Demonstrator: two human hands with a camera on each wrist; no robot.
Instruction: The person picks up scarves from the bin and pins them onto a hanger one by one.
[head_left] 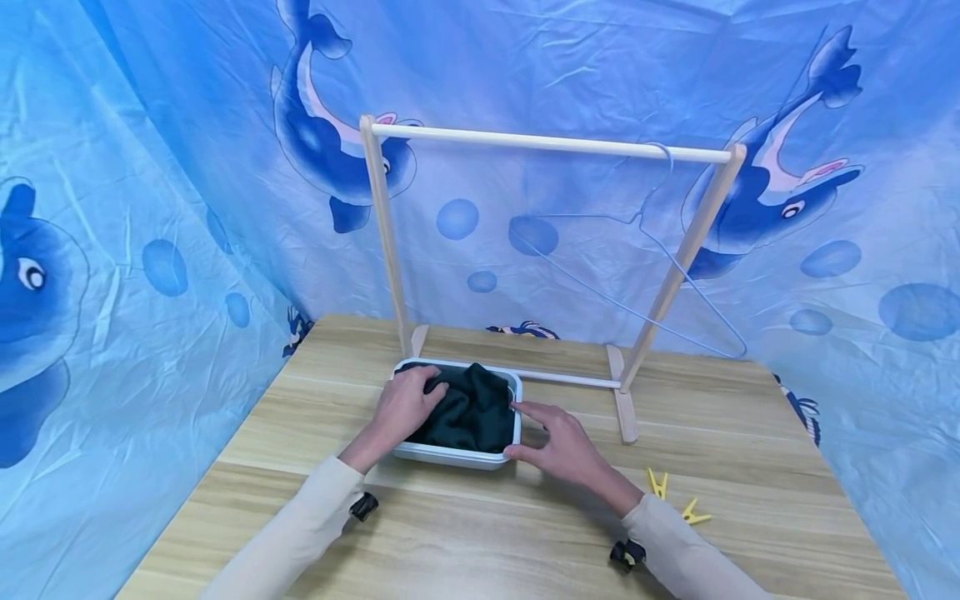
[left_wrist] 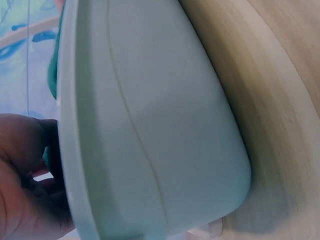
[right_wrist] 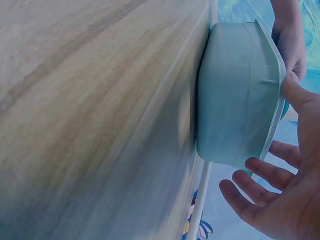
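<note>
A pale plastic basin (head_left: 450,457) stands on the table with a crumpled dark green cloth (head_left: 472,412) filling it. My left hand (head_left: 408,404) reaches over the basin's left side and rests on the cloth, its fingers bent. In the left wrist view the basin's wall (left_wrist: 160,115) hides the fingertips, so I cannot tell whether they grip the cloth. My right hand (head_left: 558,442) is at the basin's right end with fingers spread. Its thumb touches the rim near the front corner, and the other fingers (right_wrist: 272,175) extend beside the wall in the right wrist view.
Behind the basin stands a wooden rack (head_left: 382,217) with a white top rail (head_left: 525,142). A light blue wire hanger (head_left: 637,218) hangs near the rail's right end. Two yellow clothespins (head_left: 657,483) lie by my right forearm. A blue dolphin-print curtain (head_left: 480,67) surrounds the table (head_left: 465,533).
</note>
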